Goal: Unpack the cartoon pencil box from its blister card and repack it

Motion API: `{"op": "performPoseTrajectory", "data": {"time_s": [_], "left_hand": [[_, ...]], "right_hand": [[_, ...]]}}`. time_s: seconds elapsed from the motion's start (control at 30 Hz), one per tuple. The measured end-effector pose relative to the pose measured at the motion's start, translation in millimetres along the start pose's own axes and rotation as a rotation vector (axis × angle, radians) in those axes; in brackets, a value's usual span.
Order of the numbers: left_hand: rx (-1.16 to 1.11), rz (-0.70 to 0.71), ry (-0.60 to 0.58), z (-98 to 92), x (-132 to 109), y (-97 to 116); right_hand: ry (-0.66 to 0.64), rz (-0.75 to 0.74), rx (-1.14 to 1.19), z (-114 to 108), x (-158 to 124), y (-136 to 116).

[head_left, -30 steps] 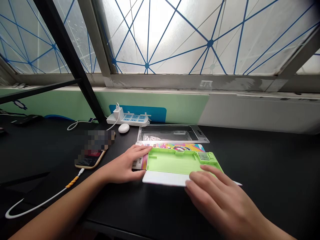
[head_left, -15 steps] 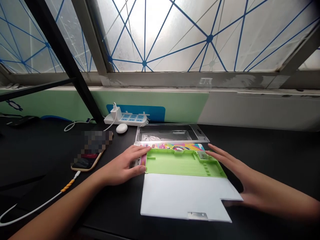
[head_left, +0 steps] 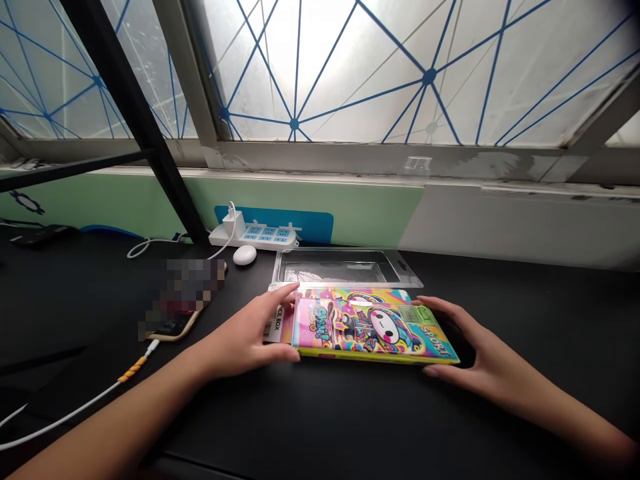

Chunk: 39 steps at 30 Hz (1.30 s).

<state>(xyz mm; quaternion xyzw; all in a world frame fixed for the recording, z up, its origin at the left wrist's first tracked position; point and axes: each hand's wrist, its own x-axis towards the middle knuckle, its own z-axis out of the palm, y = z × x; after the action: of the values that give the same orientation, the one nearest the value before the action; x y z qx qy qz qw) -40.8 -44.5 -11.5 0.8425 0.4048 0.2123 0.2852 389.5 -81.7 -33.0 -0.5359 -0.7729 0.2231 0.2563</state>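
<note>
From where I stand, the box (head_left: 367, 330) lies flat above the dark tabletop (head_left: 540, 327), printed face up, long side toward the person, partly covering a printed card (head_left: 275, 327) that shows past its left end and far edge.

Left hand (head_left: 245, 340): at the left end, thumb by the near corner, fingers apart from it by the far corner. Right hand (head_left: 493, 363): at the right end, thumb by the near edge, fingers parted from it toward the far edge. Whether either presses on the box, I cannot tell. One hand per end would check sliding or turning; the wide spread leaves the printed face uncovered.

A clear tray (head_left: 407, 272) lies behind the card, seemingly out of the hands' way. The phone (head_left: 196, 323), cable (head_left: 93, 407) attached, lies beyond the left forearm, presumably to leave elbow room.
</note>
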Motion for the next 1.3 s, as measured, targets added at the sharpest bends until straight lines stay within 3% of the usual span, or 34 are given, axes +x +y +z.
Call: {"op": "performPoseTrajectory", "data": {"time_s": [0.13,0.27,0.33,0.47,0.6,0.73,1.07,1.2,1.3], "left_hand": [[0.215,0.125,0.093,5.2,-5.2,2.3],[0.319,0.254,0.364,2.9,6.6,13.2],[0.342,0.224,0.483,0.6,24.3,20.0],[0.288,0.023,0.522,-4.1,65.8,20.2],[0.233,-0.082,0.491,-4.9,83.0,-3.5],[0.082,-0.133,0.426,0.5,76.7,-21.6],[0.222,-0.071,0.31,7.2,69.3,-10.8],[0.417,0.011,0.232,3.2,68.8,-13.0],[0.589,0.069,0.148,-0.6,69.0,-12.0]], "right_hand": [[0.044,-0.005,0.056,-0.5,-0.2,-9.1],[0.089,-0.043,0.191,-9.3,17.6,-18.0],[0.096,-0.067,0.261,-16.8,38.5,-21.8],[0.123,-0.112,0.332,-25.1,90.5,-25.0],[0.075,-0.118,0.285,-12.6,123.2,-18.8],[0.032,-0.168,0.145,3.3,126.0,-9.5],[0.126,-0.291,-0.229,14.4,118.7,2.2],[0.199,-0.355,-0.383,15.9,112.8,-5.1],[0.249,-0.497,-0.532,19.6,102.6,-20.1]]}}
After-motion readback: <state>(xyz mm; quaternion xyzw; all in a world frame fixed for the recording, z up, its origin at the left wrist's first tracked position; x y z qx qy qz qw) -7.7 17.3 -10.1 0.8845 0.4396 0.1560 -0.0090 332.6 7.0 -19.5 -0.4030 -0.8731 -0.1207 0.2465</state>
